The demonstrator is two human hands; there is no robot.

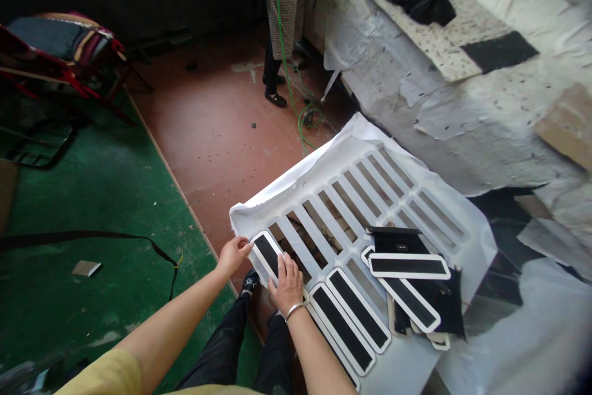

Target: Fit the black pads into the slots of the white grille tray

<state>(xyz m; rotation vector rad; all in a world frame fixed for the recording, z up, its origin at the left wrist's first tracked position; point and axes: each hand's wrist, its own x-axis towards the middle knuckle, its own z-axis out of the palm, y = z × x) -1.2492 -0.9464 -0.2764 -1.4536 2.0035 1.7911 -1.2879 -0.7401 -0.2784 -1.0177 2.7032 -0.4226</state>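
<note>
A black rectangular panel with a white rounded border [267, 253] lies near the left corner of a white slotted sheet [259, 213]. My left hand [235, 256] pinches its far left corner between thumb and fingers. Across its nearer part lies my right hand [287, 287], thumb at one long edge and fingers at the other; this end is mostly hidden. Beside my right hand, similar bordered panels [358, 310] lie side by side on the sheet. To the right, a loose bordered panel [409, 266] rests on a pile with black flat pieces [446, 305].
A large covered table [393, 74] stands at the right, with black scraps [423, 0] on it. A person [282, 7] stands beyond, near a green cable [300, 127]. A red-framed chair [69, 50] and a black strap [115, 235] are on the left.
</note>
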